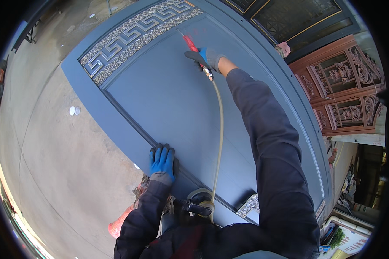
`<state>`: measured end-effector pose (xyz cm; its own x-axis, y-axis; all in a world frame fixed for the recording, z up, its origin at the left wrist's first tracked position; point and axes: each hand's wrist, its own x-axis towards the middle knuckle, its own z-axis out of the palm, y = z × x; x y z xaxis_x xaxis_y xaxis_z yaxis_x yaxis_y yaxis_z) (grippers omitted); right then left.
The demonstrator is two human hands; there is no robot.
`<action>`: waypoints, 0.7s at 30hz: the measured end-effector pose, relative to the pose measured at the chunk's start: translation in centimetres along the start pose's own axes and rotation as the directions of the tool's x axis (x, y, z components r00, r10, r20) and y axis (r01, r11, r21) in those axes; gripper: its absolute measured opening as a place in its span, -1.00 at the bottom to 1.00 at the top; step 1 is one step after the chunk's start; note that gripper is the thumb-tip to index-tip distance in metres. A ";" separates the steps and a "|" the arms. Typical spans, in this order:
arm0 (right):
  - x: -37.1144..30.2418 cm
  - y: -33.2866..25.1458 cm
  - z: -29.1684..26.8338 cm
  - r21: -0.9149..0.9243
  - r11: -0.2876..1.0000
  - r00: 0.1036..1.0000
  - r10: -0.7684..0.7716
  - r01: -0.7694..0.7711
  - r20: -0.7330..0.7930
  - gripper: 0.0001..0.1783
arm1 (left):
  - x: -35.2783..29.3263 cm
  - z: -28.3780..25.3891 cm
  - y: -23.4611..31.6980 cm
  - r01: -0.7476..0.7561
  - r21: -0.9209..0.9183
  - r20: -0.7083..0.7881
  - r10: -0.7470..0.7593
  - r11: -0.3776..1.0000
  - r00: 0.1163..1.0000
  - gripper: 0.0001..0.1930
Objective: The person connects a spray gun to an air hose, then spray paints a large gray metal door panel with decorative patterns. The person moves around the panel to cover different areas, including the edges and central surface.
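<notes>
A large blue-grey door panel (168, 99) lies before me, with a raised silver key-pattern band (138, 34) along its far left end. My right hand (208, 58), in a blue and grey glove, is closed around a red air blow gun (189, 43). Its thin nozzle points toward the far end of the panel. From its metal fitting a clear yellowish hose (221, 125) runs back toward my body. My left hand (162, 162), gloved alike, lies flat on the panel's left edge with fingers stretched out and nothing in it.
Close to my body is a round tool with a black handle (199, 209), its kind unclear. Another patterned silver piece (249, 206) shows at the panel's near end. Reddish-brown carved doors (343, 86) stand at the right. Concrete floor (60, 142) stretches along the left.
</notes>
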<state>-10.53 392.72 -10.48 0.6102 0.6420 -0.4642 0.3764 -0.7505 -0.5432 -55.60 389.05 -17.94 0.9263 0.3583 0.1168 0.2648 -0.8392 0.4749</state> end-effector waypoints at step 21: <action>-26.3 21.1 3.7 0.390 0.807 0.810 0.548 -0.445 -0.210 -0.31 | -0.4 1.3 0.8 -0.112 0.164 -0.069 0.125 0.980 0.990 -0.64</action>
<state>-21.17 360.55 -12.33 0.8466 0.0762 -0.5268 -0.2392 -0.8297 -0.5044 -55.45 387.74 -18.75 0.9313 0.2781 0.2351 0.1997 -0.9298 0.3091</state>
